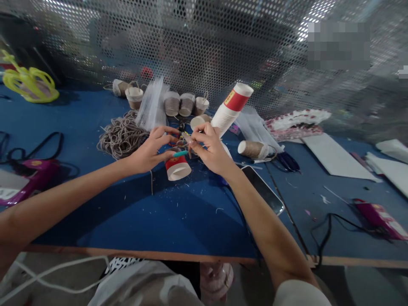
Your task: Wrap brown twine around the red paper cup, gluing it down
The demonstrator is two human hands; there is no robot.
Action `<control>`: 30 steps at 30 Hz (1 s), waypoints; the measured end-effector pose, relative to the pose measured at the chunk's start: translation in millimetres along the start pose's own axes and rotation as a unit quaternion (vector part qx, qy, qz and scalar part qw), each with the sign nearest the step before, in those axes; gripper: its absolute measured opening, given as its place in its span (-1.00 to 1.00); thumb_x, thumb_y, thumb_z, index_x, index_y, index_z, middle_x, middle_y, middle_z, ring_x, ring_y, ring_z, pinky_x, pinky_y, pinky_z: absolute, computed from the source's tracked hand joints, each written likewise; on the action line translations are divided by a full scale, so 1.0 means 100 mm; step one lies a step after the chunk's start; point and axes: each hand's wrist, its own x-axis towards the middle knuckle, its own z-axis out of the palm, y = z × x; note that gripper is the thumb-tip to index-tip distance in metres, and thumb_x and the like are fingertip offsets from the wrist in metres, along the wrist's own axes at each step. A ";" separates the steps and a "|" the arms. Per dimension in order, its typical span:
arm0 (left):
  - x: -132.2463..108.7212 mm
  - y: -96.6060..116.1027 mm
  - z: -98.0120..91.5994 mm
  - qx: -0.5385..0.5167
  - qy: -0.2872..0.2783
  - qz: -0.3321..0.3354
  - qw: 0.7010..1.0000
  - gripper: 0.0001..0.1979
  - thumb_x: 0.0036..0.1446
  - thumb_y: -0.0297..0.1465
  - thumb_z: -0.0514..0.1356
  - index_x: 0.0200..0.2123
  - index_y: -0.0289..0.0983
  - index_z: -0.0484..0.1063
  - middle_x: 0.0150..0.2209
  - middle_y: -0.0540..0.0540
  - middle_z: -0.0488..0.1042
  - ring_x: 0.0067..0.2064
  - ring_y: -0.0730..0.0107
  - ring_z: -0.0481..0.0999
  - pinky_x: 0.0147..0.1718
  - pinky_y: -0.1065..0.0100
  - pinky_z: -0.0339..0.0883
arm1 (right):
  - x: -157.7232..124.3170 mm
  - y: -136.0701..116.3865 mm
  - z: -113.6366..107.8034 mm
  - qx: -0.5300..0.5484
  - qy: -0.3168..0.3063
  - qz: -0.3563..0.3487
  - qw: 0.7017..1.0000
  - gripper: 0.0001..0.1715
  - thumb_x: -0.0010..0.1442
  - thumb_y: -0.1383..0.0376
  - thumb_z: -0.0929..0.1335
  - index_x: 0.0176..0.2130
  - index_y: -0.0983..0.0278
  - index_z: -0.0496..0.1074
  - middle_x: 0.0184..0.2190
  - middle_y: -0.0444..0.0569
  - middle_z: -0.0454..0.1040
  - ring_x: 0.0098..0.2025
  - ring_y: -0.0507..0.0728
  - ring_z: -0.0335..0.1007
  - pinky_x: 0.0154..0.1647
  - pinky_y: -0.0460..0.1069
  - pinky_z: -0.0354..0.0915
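My left hand point(156, 148) is closed around a slim teal stick point(180, 153), perhaps a pen or cutter handle, pointing toward my other hand. Thumb and fingers of my right hand point(208, 146) are pinched together close to the stick's end; what they grip is too small to make out. Just below both hands a red and white paper cup point(178, 169) lies on its side, its open rim facing me. Behind my right hand leans a tall stack of paper cups point(231, 104). Left of my left hand lies a heap of grey-brown cord point(123, 135).
Several cord-wrapped cups point(172, 104) line the back by white mesh strips point(153, 104). At right are a phone point(263, 189), a cord-wrapped roll point(253, 149), dark-handled scissors point(288, 161) and a white board point(339, 157). A yellow crown-shaped piece point(30, 83) stands far left before the perforated metal screen point(223, 42).
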 end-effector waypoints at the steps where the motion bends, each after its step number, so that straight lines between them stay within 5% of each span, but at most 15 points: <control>1: 0.01 0.01 0.00 0.005 0.011 0.009 1.000 -0.84 0.27 -0.24 0.17 -0.23 -0.18 0.48 -0.01 -0.16 0.46 0.03 0.11 0.43 0.04 0.01 0.34 | 0.01 -0.03 0.01 0.000 -0.001 -0.002 1.000 -0.63 0.36 0.13 0.25 -0.43 0.19 0.40 -0.22 -0.02 0.26 -0.05 0.20 0.20 0.14 0.20 0.10; 8: 0.00 0.02 -0.05 -0.006 0.081 0.035 0.996 -0.78 0.32 -0.23 0.11 -0.35 -0.18 0.40 -0.23 -0.08 0.51 -0.16 0.26 0.49 -0.08 0.11 0.37 | 0.00 -0.08 0.12 0.095 0.022 0.016 0.995 -0.57 0.37 0.11 0.23 -0.49 0.21 0.29 -0.36 -0.08 0.27 -0.22 0.14 0.23 -0.01 0.12 0.18; 11: -0.01 0.03 -0.05 -0.073 0.088 0.008 0.993 -0.80 0.30 -0.19 0.14 -0.14 -0.16 0.39 -0.11 -0.12 0.45 -0.09 0.23 0.47 -0.11 0.14 0.40 | 0.00 -0.10 0.12 0.089 0.007 0.001 0.996 -0.59 0.37 0.15 0.24 -0.49 0.21 0.31 -0.35 -0.07 0.26 -0.21 0.13 0.22 0.01 0.12 0.17; 14: -0.01 0.08 -0.05 -0.084 0.067 -0.017 0.994 -0.63 0.22 -0.15 0.22 0.02 -0.17 0.33 -0.02 -0.16 0.40 -0.05 0.20 0.45 -0.13 0.15 0.42 | -0.01 -0.16 0.10 0.052 0.000 -0.014 0.999 -0.69 0.35 0.19 0.27 -0.42 0.20 0.37 -0.29 -0.06 0.24 -0.15 0.15 0.20 0.06 0.14 0.14; 18: 0.02 0.20 -0.07 0.025 0.029 0.008 0.999 -0.74 0.32 -0.23 0.12 -0.38 -0.23 0.38 -0.12 -0.14 0.47 -0.08 0.23 0.44 -0.03 0.11 0.34 | -0.03 -0.22 0.06 0.020 0.000 -0.013 1.000 -0.73 0.35 0.21 0.28 -0.39 0.22 0.39 -0.27 -0.06 0.19 -0.13 0.16 0.18 0.08 0.18 0.12; 24: 0.05 0.28 -0.14 -0.011 -0.007 -0.005 1.000 -0.76 0.37 -0.33 0.01 -0.37 -0.24 0.32 -0.29 -0.10 0.44 -0.23 0.34 0.44 -0.21 0.29 0.35 | -0.01 -0.14 0.03 0.083 0.011 -0.024 0.996 -0.59 0.38 0.20 0.24 -0.49 0.26 0.30 -0.25 -0.05 0.31 -0.11 0.12 0.27 0.14 0.14 0.12; 30: 0.09 0.29 -0.18 0.031 -0.081 -0.057 0.995 -0.75 0.35 -0.34 0.00 -0.40 -0.24 0.29 -0.34 -0.08 0.37 -0.30 0.36 0.37 -0.29 0.32 0.30 | -0.02 -0.04 0.08 0.234 -0.016 0.073 0.969 -0.53 0.36 0.02 0.24 -0.48 0.23 0.24 -0.52 -0.14 0.37 -0.48 0.02 0.33 -0.38 -0.04 0.27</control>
